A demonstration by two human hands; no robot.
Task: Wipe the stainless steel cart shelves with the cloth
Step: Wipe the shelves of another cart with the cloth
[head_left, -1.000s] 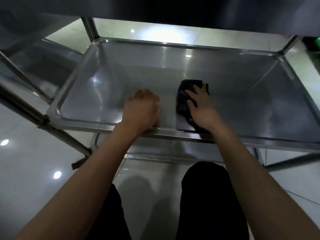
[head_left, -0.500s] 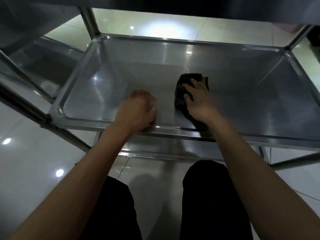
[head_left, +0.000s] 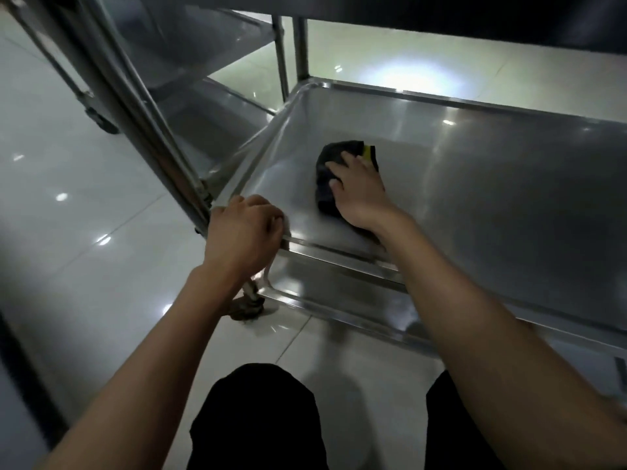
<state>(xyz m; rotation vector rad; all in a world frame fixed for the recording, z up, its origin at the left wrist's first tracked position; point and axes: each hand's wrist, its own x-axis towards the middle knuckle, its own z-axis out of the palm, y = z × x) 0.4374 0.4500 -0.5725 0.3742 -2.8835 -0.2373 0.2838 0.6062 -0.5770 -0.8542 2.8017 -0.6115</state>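
Head view: I see the right hand [head_left: 359, 195] laid flat, fingers straight and spread, pressing the dark cloth [head_left: 330, 171] onto the cart shelf [head_left: 492, 184] at centre frame. A yellow tag [head_left: 367, 151] peeks out at the cloth's far edge; I can read no writing on it. The left hand [head_left: 242, 232] sits at lower left of centre, fingers curled over the shelf's near corner rim. Both forearms reach in from the bottom edge.
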